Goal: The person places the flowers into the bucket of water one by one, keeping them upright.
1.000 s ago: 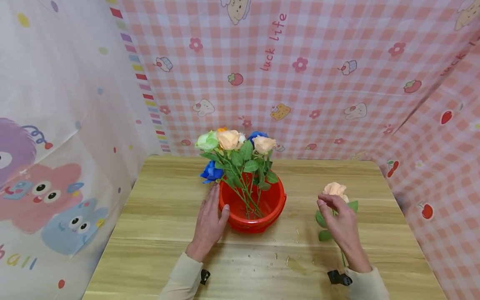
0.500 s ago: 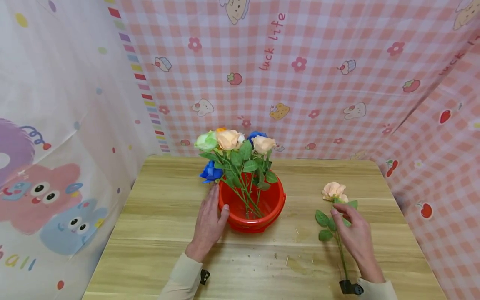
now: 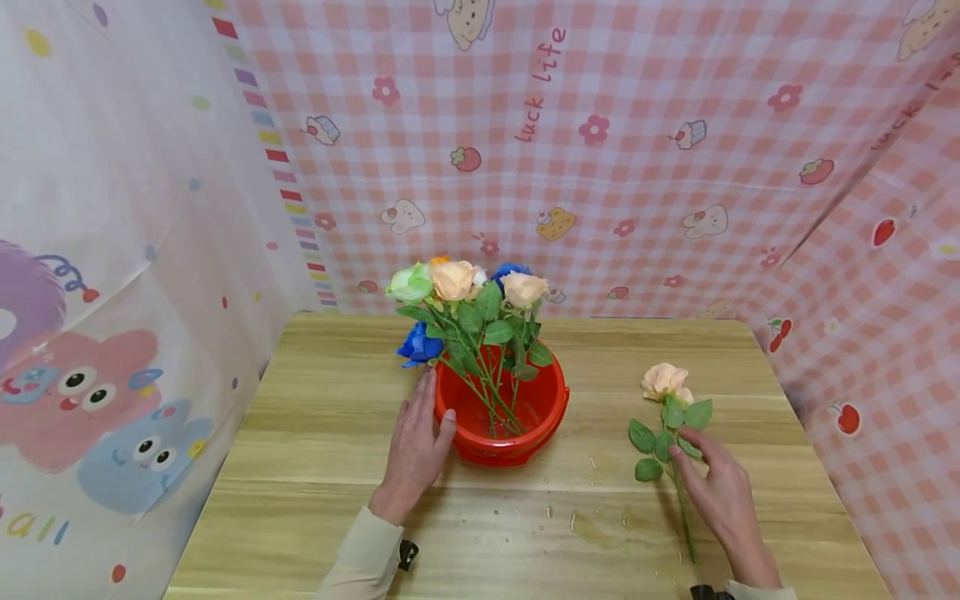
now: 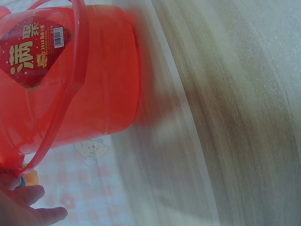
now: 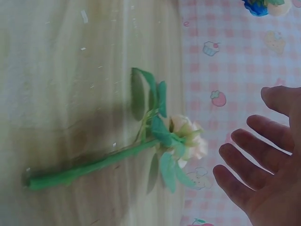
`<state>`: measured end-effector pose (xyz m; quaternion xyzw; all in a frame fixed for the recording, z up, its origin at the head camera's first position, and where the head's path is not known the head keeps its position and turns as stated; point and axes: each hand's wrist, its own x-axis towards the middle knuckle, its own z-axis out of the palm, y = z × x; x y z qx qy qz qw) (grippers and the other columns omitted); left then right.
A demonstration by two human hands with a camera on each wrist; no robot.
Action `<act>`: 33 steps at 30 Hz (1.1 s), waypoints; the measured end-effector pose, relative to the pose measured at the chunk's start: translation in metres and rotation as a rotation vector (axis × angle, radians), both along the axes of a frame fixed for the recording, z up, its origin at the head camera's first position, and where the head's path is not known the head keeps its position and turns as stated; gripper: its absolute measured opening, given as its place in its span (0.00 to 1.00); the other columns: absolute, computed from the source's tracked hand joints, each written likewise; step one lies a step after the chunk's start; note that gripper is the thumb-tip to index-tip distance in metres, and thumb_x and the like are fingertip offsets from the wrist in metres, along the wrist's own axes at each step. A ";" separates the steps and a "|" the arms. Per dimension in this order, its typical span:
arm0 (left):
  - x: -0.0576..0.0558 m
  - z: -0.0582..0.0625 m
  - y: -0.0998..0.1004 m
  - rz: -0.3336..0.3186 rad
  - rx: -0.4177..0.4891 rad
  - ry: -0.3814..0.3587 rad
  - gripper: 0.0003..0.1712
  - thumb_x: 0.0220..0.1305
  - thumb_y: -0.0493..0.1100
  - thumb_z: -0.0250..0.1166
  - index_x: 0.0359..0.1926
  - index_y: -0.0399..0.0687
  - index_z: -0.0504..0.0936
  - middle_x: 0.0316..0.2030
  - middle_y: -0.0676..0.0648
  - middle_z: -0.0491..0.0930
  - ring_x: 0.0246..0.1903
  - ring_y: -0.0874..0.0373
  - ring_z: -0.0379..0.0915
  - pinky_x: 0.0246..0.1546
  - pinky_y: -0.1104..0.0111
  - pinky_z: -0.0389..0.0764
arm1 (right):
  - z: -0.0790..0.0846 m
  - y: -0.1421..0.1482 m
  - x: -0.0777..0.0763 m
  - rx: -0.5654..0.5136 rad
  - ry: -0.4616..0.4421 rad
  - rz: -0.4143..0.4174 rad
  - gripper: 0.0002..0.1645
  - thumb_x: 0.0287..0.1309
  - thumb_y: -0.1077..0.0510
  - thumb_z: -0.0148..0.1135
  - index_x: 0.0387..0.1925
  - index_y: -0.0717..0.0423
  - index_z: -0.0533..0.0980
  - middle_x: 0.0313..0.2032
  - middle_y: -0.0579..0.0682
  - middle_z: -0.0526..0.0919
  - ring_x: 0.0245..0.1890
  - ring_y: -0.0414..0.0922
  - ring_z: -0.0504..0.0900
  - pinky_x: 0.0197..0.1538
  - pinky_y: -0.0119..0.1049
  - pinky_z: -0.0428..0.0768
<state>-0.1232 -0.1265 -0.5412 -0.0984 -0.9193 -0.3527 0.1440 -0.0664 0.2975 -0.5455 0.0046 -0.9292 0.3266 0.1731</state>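
Observation:
A red plastic bucket (image 3: 502,454) stands mid-table, holding several artificial roses (image 3: 453,281) in peach, green, blue and other colours that lean toward the back left. My left hand (image 3: 417,450) rests along the bucket's left side, its fingers straight. In the left wrist view the bucket (image 4: 106,70) shows its handle and a dark red label, with my fingers (image 4: 35,202) by the rim. A single peach rose (image 3: 666,382) lies on the table at the right. Over its stem and leaves hovers my right hand (image 3: 716,483); the right wrist view shows its fingers (image 5: 254,155) spread and holding nothing.
Water drops and a small puddle (image 3: 588,529) wet the wooden table (image 3: 315,450) between the bucket and the single rose. A pink checked cloth (image 3: 645,175) hangs behind the table and on the right; a white printed cloth (image 3: 187,275) hangs on the left.
My right hand has moved back from the peach rose's bloom, down and to the right along its stem, uncovering the flower and leaves. My left hand has stayed against the bucket.

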 end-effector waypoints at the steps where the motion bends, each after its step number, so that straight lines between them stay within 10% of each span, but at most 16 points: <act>1: 0.000 0.000 0.000 0.000 0.001 0.001 0.39 0.77 0.49 0.53 0.80 0.36 0.55 0.78 0.37 0.57 0.77 0.41 0.54 0.72 0.38 0.58 | -0.001 0.001 0.001 0.005 0.002 0.002 0.21 0.68 0.58 0.65 0.58 0.66 0.79 0.58 0.69 0.81 0.53 0.69 0.81 0.51 0.65 0.78; 18: -0.001 -0.002 0.000 -0.004 -0.011 0.018 0.40 0.79 0.54 0.48 0.80 0.36 0.55 0.78 0.37 0.57 0.77 0.42 0.55 0.72 0.37 0.58 | -0.022 0.004 0.020 0.083 -0.053 0.001 0.27 0.62 0.58 0.71 0.57 0.71 0.78 0.55 0.75 0.79 0.56 0.73 0.77 0.55 0.69 0.73; 33: -0.001 -0.001 0.000 -0.005 -0.010 0.028 0.39 0.78 0.54 0.49 0.80 0.36 0.55 0.78 0.36 0.58 0.77 0.41 0.55 0.71 0.37 0.60 | -0.031 0.004 0.023 0.015 -0.330 -0.057 0.31 0.70 0.50 0.65 0.59 0.75 0.76 0.51 0.74 0.81 0.48 0.66 0.84 0.53 0.64 0.79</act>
